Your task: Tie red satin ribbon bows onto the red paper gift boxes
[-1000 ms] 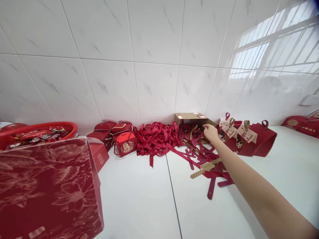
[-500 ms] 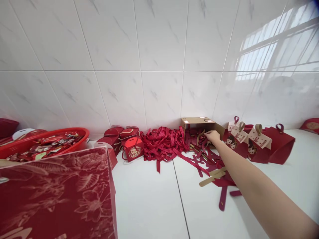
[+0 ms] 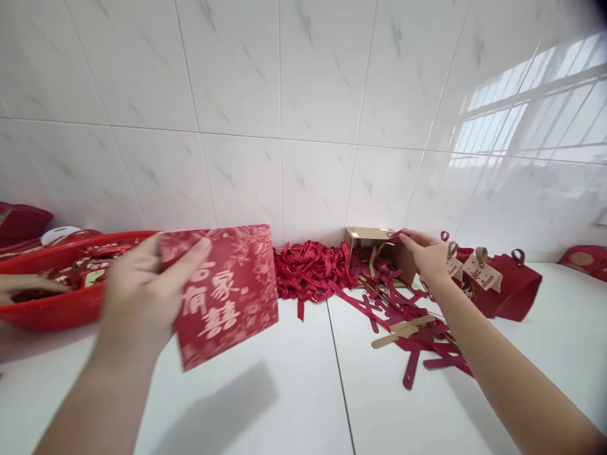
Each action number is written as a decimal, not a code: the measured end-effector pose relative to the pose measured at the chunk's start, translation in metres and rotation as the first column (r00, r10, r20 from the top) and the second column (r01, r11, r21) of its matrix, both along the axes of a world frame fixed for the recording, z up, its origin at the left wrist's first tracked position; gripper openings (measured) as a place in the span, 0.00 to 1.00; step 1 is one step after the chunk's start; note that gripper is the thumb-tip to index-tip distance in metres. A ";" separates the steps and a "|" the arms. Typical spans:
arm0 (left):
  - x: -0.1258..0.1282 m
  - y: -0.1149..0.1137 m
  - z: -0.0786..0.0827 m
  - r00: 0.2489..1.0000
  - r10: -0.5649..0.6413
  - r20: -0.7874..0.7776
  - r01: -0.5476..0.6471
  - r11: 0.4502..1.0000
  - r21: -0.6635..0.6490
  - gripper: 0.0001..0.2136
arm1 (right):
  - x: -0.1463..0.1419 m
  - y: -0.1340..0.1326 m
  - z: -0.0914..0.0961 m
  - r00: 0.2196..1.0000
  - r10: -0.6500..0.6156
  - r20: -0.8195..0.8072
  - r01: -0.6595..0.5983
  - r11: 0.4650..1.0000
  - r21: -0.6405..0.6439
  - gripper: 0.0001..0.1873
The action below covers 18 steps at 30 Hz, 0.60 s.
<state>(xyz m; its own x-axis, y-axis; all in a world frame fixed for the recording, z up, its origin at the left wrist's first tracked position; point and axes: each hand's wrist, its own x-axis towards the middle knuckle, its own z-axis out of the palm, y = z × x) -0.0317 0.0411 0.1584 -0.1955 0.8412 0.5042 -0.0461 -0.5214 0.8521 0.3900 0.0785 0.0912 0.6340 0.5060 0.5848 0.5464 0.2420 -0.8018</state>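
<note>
In front of me on the left, my left hand (image 3: 152, 284) grips a red gift box (image 3: 246, 284) printed with pale flowers and Chinese characters, thumb across its face. The hand is blurred by motion. My right hand (image 3: 427, 253) is raised at the open cardboard box (image 3: 353, 237), pinching a dark red strap (image 3: 396, 234) at its fingertips. Dark red and gold straps (image 3: 403, 328) spill from that box over the white table. A heap of red ribbon (image 3: 310, 272) lies beside it.
A red plastic basin (image 3: 57, 313) of wrapped sweets stands at left, with another person's hand (image 3: 33, 284) in it. Finished-looking red bags (image 3: 515, 284) with loop handles stand at right. The tiled wall (image 3: 313, 95) runs along the back.
My left hand has come into view with the red box, now farther from me and farther right. My right hand has lifted slightly and drawn right from the straps, holding one.
</note>
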 end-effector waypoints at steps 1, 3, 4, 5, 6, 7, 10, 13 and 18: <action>0.005 0.009 -0.003 0.999 -0.045 0.029 0.046 0.998 -0.039 0.13 | -0.011 -0.010 0.009 1.000 0.010 -0.004 -0.010 0.997 0.079 0.18; 0.015 0.028 -0.014 0.990 -0.142 0.023 0.143 0.980 -0.138 0.14 | -0.034 -0.031 0.026 0.999 0.037 -0.014 -0.033 0.973 0.228 0.18; 0.020 0.036 -0.020 0.989 -0.148 0.005 0.147 0.977 -0.154 0.15 | -0.046 -0.043 0.033 0.997 0.073 -0.009 -0.067 0.951 0.301 0.15; 0.024 0.042 -0.027 0.985 -0.168 -0.041 0.159 0.972 -0.173 0.16 | -0.058 -0.054 0.040 0.987 0.162 0.013 -0.154 0.902 0.404 0.12; 0.028 0.047 -0.033 0.970 -0.203 -0.133 0.175 0.965 -0.193 0.17 | -0.068 -0.065 0.046 0.962 0.263 0.078 -0.268 0.840 0.471 0.09; 0.031 0.051 -0.039 0.952 -0.233 -0.197 0.189 0.957 -0.218 0.17 | -0.077 -0.076 0.051 0.922 0.350 0.165 -0.384 0.779 0.496 0.09; 0.037 0.054 -0.052 0.850 -0.345 -0.397 0.230 0.923 -0.308 0.11 | -0.099 -0.101 0.058 0.753 0.530 0.390 -0.658 0.629 0.415 0.12; 0.039 0.052 -0.054 0.753 -0.386 -0.533 0.229 0.913 -0.338 0.06 | -0.113 -0.117 0.054 0.596 0.649 0.472 -0.802 0.510 0.310 0.10; 0.039 0.024 -0.037 0.708 -0.229 -0.668 0.171 0.973 -0.152 0.06 | -0.135 -0.127 0.047 0.376 0.779 0.502 -0.913 0.403 0.060 0.13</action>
